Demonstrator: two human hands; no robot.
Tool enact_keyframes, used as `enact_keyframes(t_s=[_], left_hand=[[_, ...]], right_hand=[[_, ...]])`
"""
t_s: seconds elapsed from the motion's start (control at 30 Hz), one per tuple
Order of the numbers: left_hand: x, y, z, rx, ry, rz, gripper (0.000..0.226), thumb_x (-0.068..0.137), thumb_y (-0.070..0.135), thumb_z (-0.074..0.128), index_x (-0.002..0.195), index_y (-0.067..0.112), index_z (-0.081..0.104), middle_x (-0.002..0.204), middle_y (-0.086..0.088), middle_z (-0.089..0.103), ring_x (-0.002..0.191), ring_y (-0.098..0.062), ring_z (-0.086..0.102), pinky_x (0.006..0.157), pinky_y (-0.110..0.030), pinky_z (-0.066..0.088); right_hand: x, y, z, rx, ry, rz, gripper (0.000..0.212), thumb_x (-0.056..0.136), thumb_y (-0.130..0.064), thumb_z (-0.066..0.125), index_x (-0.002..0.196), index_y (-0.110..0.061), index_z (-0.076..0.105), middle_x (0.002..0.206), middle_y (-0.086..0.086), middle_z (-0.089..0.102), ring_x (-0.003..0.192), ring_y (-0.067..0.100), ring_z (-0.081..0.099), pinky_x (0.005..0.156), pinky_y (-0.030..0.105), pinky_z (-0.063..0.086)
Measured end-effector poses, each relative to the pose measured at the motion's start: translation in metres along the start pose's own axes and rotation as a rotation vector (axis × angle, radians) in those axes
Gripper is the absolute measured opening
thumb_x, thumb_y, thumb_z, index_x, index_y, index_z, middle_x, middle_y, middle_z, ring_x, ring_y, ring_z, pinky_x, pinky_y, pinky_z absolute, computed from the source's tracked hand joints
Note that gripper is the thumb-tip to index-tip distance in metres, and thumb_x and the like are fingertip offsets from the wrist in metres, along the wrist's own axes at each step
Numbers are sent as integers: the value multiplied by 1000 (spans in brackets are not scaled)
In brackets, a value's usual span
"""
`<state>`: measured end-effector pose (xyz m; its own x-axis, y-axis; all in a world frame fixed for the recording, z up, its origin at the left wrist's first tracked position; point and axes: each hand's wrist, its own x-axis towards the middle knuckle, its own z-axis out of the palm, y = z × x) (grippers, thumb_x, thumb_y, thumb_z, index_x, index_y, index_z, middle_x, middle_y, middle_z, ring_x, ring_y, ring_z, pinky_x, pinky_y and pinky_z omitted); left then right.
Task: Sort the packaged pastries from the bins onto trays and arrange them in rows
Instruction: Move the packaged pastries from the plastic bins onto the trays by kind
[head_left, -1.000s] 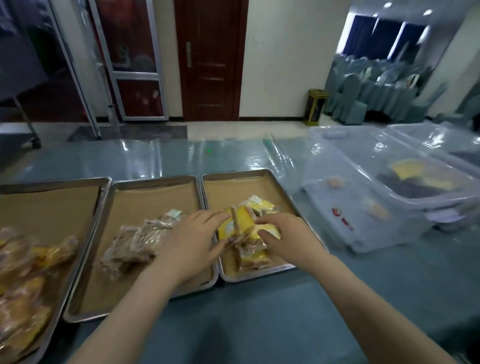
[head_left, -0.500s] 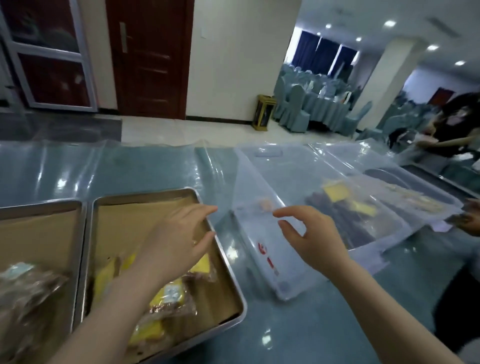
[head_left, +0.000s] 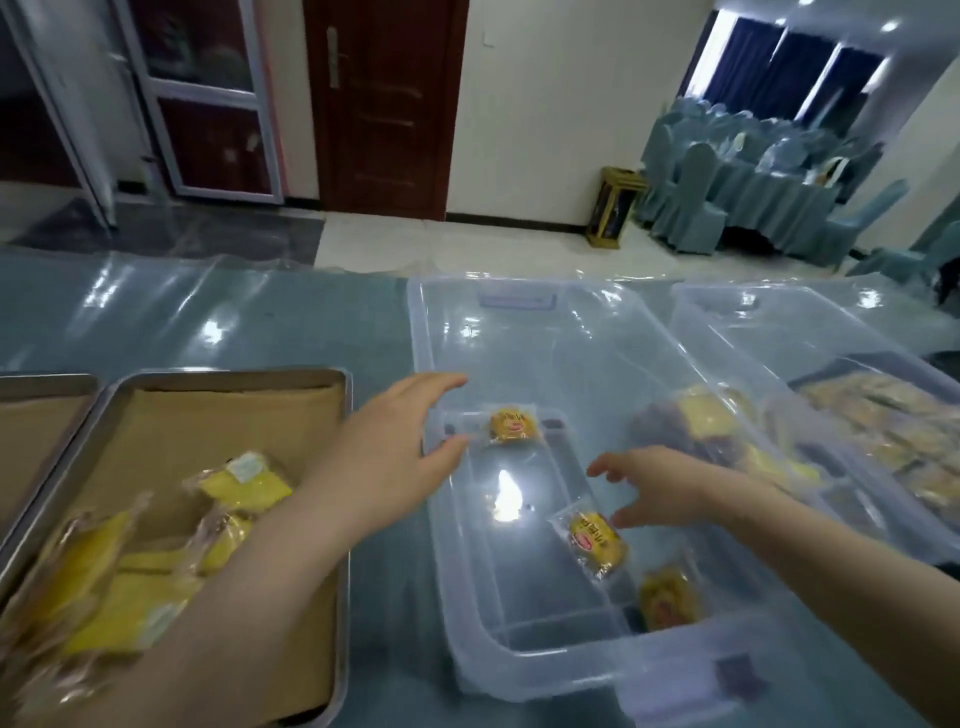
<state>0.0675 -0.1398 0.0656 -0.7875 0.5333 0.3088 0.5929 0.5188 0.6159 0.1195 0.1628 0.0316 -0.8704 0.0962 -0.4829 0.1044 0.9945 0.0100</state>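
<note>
A clear plastic bin (head_left: 441, 332) stands in front of me with three small yellow packaged pastries inside: one at the far end (head_left: 511, 425), one in the middle (head_left: 595, 540), one near the front wall (head_left: 667, 597). My left hand (head_left: 384, 457) hovers open at the bin's left wall, close to the far pastry. Over the bin, my right hand (head_left: 660, 488) is open, fingers just above the middle pastry. A metal tray (head_left: 228, 376) lined with brown paper on the left holds several yellow-wrapped pastries (head_left: 244, 480).
A second clear bin (head_left: 727, 306) to the right holds many packaged pastries (head_left: 883, 415). Another tray's edge (head_left: 47, 379) shows at far left. The table has a blue cloth under clear plastic (head_left: 208, 312). Beyond it are a door, a floor bin and covered chairs.
Both hands left the yellow pastries on the tray and moved right to the clear bin. My view turned right and down, so the bin's inside now shows.
</note>
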Motion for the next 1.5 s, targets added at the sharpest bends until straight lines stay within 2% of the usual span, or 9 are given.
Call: enact_keyframes(t_s=[0.2,0.4,0.6,0.83,0.97,1.1,1.27,1.4,1.5], left_hand=[[23,17,54,329,-224,-128,77,88,49,51,149,30,9,158,2,7,144,-16,-8,114,-37,-8],[24,16,57,447,-227,-125,74,88,44,48,149,25,11,158,-3,7,144,-19,-8,114,-38,-8],[22,16,58,432,-185,-114,67,87,37,48,147,23,19,154,-2,20,144,-19,-5,114,-37,-8],[22,13,59,385,-149,-98,65,85,36,49,145,23,26,149,1,31,144,-18,-2,114,-37,-7],[21,13,59,390,-138,-87,64,85,35,49,144,23,28,149,1,33,143,-17,-1,114,-37,-7],[21,13,60,392,-127,-86,64,85,36,50,145,24,27,149,3,33,143,-16,-1,114,-37,-6],[21,12,61,403,-101,-79,65,85,38,52,144,27,29,147,5,35,143,-13,-2,113,-34,-8],[20,13,60,422,-81,-72,62,83,37,53,142,25,35,145,6,37,142,-12,1,111,-31,-10],[19,13,62,443,-72,-64,60,81,34,54,139,24,40,142,6,41,142,-13,3,110,-29,-11]], right_hand=[[27,8,30,-405,-192,-223,104,65,-49,82,147,-38,18,153,3,24,138,33,23,106,50,36],[56,12,64,-636,-339,-278,134,62,-41,86,146,-39,-18,147,1,-39,132,37,-35,100,75,11],[64,30,109,-578,-388,-357,99,92,-23,58,138,-51,-25,148,1,-40,137,42,-28,103,74,6],[69,29,107,-544,-224,-390,135,74,2,74,128,-62,-32,139,-2,-50,141,43,-15,95,57,41],[95,17,101,-469,-124,-270,124,82,1,66,128,-58,-34,156,13,5,133,40,31,87,47,47],[127,3,67,-277,59,-214,78,87,-15,58,145,-37,12,132,7,45,112,31,52,76,40,47],[174,-20,40,-63,304,-236,79,81,-29,66,143,-37,18,154,3,20,130,33,39,95,47,44],[208,-15,39,-155,192,-128,117,63,-72,67,143,-46,-15,156,1,-25,143,43,-4,106,64,25],[224,-7,48,-81,71,-141,129,50,-82,67,141,-51,-19,152,3,-34,142,47,-4,108,63,20]])
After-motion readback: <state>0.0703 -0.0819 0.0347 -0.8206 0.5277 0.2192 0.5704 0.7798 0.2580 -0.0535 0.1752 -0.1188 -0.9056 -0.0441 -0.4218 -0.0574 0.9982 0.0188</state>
